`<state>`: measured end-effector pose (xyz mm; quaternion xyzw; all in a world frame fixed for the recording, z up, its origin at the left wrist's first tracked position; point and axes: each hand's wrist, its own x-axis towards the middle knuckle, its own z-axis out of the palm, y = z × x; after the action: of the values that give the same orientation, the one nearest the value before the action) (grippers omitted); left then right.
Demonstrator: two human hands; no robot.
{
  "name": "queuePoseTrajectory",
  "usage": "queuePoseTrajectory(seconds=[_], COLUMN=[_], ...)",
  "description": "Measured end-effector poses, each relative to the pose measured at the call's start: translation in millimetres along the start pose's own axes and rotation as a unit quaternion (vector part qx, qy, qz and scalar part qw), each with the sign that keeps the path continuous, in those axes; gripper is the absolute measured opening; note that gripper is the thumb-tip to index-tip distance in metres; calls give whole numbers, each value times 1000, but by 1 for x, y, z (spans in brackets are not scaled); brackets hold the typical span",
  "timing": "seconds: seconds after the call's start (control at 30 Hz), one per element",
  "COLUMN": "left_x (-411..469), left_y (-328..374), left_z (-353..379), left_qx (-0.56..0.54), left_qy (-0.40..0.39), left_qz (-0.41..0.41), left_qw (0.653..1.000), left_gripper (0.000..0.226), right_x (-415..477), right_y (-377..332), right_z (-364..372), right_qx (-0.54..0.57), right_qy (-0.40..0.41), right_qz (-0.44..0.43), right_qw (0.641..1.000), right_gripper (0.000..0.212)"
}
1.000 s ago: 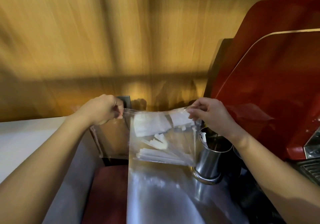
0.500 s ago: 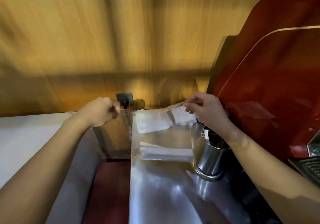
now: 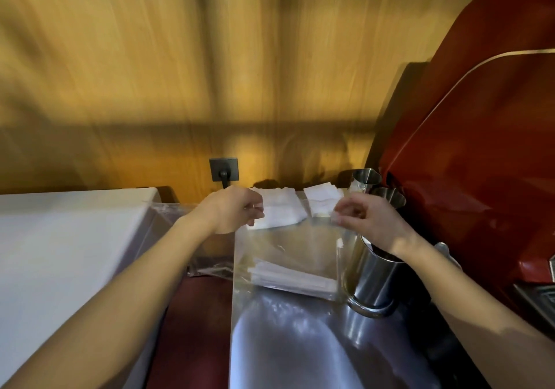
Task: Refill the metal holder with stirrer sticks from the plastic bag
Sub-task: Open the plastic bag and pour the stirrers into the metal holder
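We see both forearms bare right up to the frame edge, no sleeves showing. Our left hand and right hand have no gloves. The fingers look a bit motion-blurred.

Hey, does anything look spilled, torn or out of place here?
Nothing stands out. Both hands, left and right, hold the plastic bag by its top; the stirrer sticks lie inside it, beside the upright metal holder.

Clear plastic bag, white stirrer sticks, shiny silver metal holder, red machine, streaky amber wall
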<state>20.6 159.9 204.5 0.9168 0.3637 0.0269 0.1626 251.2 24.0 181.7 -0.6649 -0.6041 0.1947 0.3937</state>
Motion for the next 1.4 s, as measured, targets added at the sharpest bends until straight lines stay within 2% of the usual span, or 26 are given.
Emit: queuePoseTrajectory(seconds=[0.13, 0.27, 0.37, 0.47, 0.57, 0.67, 0.77, 0.8, 0.9, 1.0, 1.1, 1.17, 1.23, 1.3, 1.4], left_x=[3, 8, 8, 7, 5, 1, -1, -2, -2, -1, 1, 3, 3, 3, 1], left_y=[4, 6, 8, 9, 7, 6, 5, 5, 7, 9, 11, 11, 11, 9, 5], left_z=[-1, -1, 2, 6, 6, 5, 4, 4, 6, 7, 9, 10, 12, 15, 23], left_qx=[1, 7, 7, 8, 9, 8, -8, -10, 12, 6, 9, 16, 23, 30, 51], left_qy=[21, 31, 31, 32, 67, 85, 114, 118, 109, 102, 83, 70, 56, 48, 31], left_qz=[28, 34, 44, 48, 42, 47, 41, 40, 46, 44, 40, 40, 36, 38, 38], left_qw=[999, 999, 999, 998, 997, 995, 993, 992, 993, 994, 996, 997, 998, 998, 997], left_gripper=[18, 9, 6, 9, 14, 19, 17, 16, 14, 14, 15, 16, 17, 17, 15], right_x=[-14, -17, -13, -11, -5, -6, -4, -3, -4, -6, -2, 0, 1, 2, 3], right_y=[19, 23, 18, 9, 8, 10, 16, 17, 17, 24, 35, 40, 44, 51, 58], right_z=[-1, 10, 21, 35, 39, 45, 47, 46, 54, 71, 89, 99, 108, 119, 136], right_qx=[-113, -160, -240, -208, -133, -102, -52, -34, -80, -81, -95, -111, -106, -96, -127], right_qy=[-120, -86, -78, -61, -24, -75, -6, -15, -104, -65, -59, -59, -55, -73, -143], right_qz=[38, 56, 20, -15, -22, -19, 1, 13, 12, 50, 49, 49, 65, 91, 117], right_qw=[986, 982, 968, 976, 991, 992, 999, 999, 991, 993, 993, 991, 991, 989, 975], right_gripper=[18, 7, 17, 18, 21, 30, 28, 22, 15, 19, 10, 21, 21, 20, 24])
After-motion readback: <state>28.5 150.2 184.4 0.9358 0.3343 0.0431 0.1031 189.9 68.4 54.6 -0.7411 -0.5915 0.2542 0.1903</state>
